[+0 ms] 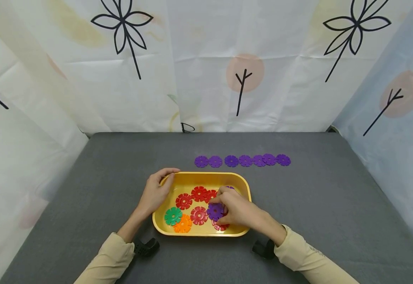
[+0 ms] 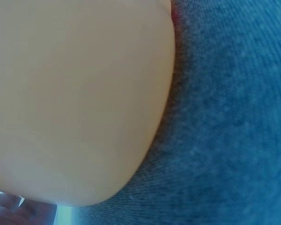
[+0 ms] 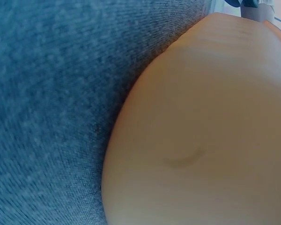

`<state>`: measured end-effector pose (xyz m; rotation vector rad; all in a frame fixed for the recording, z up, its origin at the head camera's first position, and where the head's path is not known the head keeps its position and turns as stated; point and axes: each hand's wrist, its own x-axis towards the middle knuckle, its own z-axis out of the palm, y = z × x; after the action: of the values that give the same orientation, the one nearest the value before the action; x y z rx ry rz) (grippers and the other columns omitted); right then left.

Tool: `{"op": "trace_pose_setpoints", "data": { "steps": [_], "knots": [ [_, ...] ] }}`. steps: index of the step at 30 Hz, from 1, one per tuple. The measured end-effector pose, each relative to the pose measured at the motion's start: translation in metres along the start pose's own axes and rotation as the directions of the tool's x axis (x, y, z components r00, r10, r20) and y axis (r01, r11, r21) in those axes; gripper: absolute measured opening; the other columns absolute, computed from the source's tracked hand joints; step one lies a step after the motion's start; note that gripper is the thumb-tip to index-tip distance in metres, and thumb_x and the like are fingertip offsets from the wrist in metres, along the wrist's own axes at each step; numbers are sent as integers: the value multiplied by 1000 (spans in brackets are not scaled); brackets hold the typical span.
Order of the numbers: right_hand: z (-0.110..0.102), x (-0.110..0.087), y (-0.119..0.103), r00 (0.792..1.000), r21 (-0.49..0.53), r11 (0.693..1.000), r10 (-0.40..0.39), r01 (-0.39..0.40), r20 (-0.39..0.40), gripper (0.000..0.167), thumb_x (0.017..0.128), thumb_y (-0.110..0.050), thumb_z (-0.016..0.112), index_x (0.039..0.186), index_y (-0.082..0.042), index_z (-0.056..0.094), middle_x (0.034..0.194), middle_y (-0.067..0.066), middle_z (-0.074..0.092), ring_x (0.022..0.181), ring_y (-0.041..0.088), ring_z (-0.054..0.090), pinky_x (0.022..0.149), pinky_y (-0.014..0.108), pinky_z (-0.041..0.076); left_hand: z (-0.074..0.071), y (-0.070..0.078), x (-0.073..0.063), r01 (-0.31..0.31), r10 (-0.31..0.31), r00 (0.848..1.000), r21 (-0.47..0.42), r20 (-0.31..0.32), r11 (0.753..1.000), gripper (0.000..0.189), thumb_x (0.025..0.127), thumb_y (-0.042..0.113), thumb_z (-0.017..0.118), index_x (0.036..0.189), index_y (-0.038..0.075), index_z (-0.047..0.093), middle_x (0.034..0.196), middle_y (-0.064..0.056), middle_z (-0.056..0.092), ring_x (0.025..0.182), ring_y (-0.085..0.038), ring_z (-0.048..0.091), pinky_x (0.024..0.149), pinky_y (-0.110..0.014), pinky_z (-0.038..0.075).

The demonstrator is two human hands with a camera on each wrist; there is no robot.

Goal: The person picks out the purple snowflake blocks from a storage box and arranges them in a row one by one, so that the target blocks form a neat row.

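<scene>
A yellow tray (image 1: 200, 234) lies on the grey table in the head view, with flower-shaped plastic discs inside. My left hand (image 1: 158, 190) grips its upper left corner, thumb over the rim. Inside the tray's right half, my right hand (image 1: 236, 207) pinches a purple flower disc (image 1: 215, 212) between thumb and fingers. Around it lie several red discs (image 1: 199, 215), a green disc (image 1: 173, 216) and an orange disc (image 1: 183, 224). Another purple disc shows partly behind the right hand. Both wrist views hold mostly bare skin and table cloth.
Beyond the tray, a row of several purple discs (image 1: 245, 160) runs across the grey table (image 1: 316, 197), some overlapping, with a gap near its left end. A white patterned curtain (image 1: 206, 79) hangs behind the table's far edge. Black wrist cameras sit under both wrists.
</scene>
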<state>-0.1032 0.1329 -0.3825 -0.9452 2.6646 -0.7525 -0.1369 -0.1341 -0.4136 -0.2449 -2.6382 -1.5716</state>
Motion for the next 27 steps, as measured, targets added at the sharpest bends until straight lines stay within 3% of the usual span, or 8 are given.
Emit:
{"op": "trace_pose_setpoints", "data": {
  "steps": [6, 12, 16, 22, 27],
  "knots": [
    [1, 0, 0, 1000, -8, 1000, 2, -2, -2, 46, 74, -22, 92, 115, -4, 77, 85, -1, 57, 77, 8, 41, 68, 20, 32, 0, 0, 0, 7, -7, 1000, 0, 3, 1000, 27, 107, 14, 52, 127, 5, 68, 125, -16, 69, 107, -28, 66, 90, -26, 57],
    [-4, 0, 1, 993, 41, 999, -17, 22, -116, 48, 76, -24, 91, 115, -1, 76, 84, 2, 58, 72, 10, 49, 61, 15, 42, -1, 0, 1, 17, -17, 1000, -2, 6, 1000, 27, 108, 15, 51, 127, 7, 68, 126, -16, 68, 107, -28, 66, 90, -26, 58],
    [-15, -3, 5, 982, 76, 997, 14, 0, -188, 50, 78, -24, 90, 120, -1, 74, 89, 4, 59, 74, 12, 54, 62, 15, 48, -1, 0, 1, 30, -30, 1000, 1, 6, 1000, 27, 108, 15, 52, 127, 7, 68, 126, -15, 68, 108, -27, 66, 91, -28, 57],
    [-38, -7, 21, 948, 119, 991, 92, -58, -305, 53, 79, -22, 90, 124, 0, 72, 96, 9, 63, 81, 18, 63, 69, 29, 59, -1, 1, 2, 35, -35, 999, 0, 7, 999, 27, 108, 15, 51, 128, 7, 68, 127, -15, 68, 109, -27, 65, 93, -30, 57],
    [-63, -14, 47, 903, 142, 983, 165, -117, -397, 55, 80, -20, 88, 126, 3, 70, 102, 17, 66, 87, 27, 71, 76, 36, 63, 0, 0, 1, 31, -31, 999, 0, 6, 1000, 27, 108, 15, 51, 127, 7, 68, 127, -15, 68, 109, -27, 65, 92, -29, 57]
  ]
}}
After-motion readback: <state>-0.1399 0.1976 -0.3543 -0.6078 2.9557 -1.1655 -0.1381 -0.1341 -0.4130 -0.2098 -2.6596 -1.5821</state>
